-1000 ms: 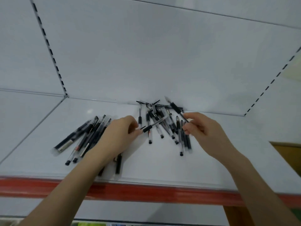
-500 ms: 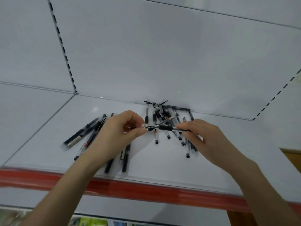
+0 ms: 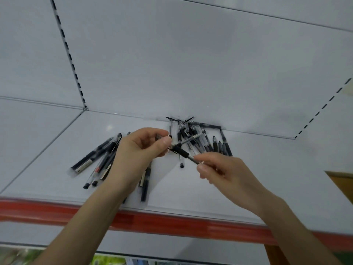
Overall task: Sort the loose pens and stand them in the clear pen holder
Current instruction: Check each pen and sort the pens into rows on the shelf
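Shelf (image 3: 271,150), red edge (image 3: 172,223), pens (image 3: 193,137) rearward.

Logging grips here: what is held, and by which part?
The right hand pinches a black-grip pen by its clear barrel; the left hand pinches its other end, apparently together with a second pen.

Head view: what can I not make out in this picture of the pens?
Clear pen holder: nowhere in the head view.
Held pen: both ends covered by the left hand and right hand.
Left pile of pens: partly hidden under the left forearm.
Pen labels: too small, blurred.
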Motion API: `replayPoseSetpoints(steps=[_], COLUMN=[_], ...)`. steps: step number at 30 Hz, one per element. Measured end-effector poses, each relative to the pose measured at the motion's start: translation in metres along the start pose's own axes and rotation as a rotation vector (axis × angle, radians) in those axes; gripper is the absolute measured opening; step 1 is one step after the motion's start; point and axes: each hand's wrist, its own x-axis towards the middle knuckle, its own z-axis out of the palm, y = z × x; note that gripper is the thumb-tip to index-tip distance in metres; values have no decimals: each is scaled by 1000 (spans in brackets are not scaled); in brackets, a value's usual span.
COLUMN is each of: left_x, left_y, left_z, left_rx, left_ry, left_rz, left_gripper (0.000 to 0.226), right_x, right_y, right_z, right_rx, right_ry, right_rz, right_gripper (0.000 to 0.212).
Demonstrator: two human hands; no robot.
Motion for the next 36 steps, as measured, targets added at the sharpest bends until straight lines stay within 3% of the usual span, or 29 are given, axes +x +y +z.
replayPoseSetpoints(steps=[3, 11, 14, 17, 21, 26, 30, 36], left_x=[1, 8, 10, 19, 32, 42, 49, 66], left_y=[-8, -6, -3, 0, -4, -21, -23, -22], left_z=[4, -1, -5, -16, -37, -43, -43, -35], left_rx=[-21, 40, -5, -9, 275, 702, 888, 1154], left_ry=[57, 7, 30, 85, 140, 153, 152, 75], left_rz=[-25, -36, -70, -130, -104, -50, -39, 9], left_gripper=[9, 14, 16, 19, 21, 20, 21, 35], right_x=[-1, 9, 19, 39, 71, 96, 94, 71], right_y=[-4, -5, -10, -2, 19, 48, 49, 34], right_z=[15, 36, 38, 30, 21, 31, 27, -5], right_rx=[31, 110, 132, 50, -260, -630, -607, -379], right_ry=[55, 174, 80, -82, 29, -70, -32, 198], right_rz=[7, -47, -26, 34, -33, -80, -75, 31], right_gripper=[22, 10, 21, 17, 23, 25, 20, 22])
